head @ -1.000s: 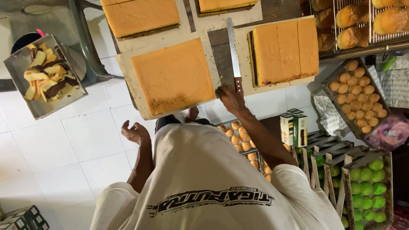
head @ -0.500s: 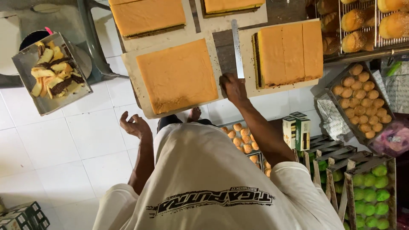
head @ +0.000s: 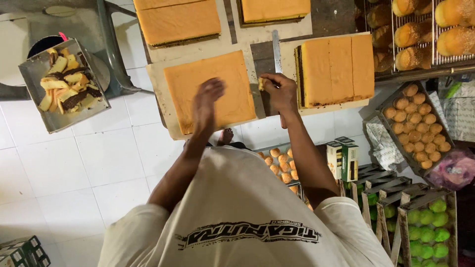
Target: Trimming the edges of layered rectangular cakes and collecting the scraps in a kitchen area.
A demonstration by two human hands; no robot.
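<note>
My left hand [head: 208,98] lies flat, fingers apart, on the near right part of a square orange cake slab [head: 198,84] that sits on a paper-lined board [head: 161,106]. In the gap to its right, my right hand [head: 278,91] is closed around the handle of a long knife [head: 276,49], blade pointing away from me. A small bit of cake [head: 261,84] shows at its fingertips. Just right of the knife is a second slab [head: 336,69], cut into strips.
More orange slabs [head: 178,20] lie further back. A metal tray of cake trimmings [head: 62,86] stands at the left. Browned buns [head: 445,29] rest on racks at top right, small round cakes fill a tray [head: 420,126], and crates hold green cakes [head: 428,227].
My left hand has risen from beside my body onto the orange slab. My right hand with the knife has stayed in the gap, shifting slightly away from me.
</note>
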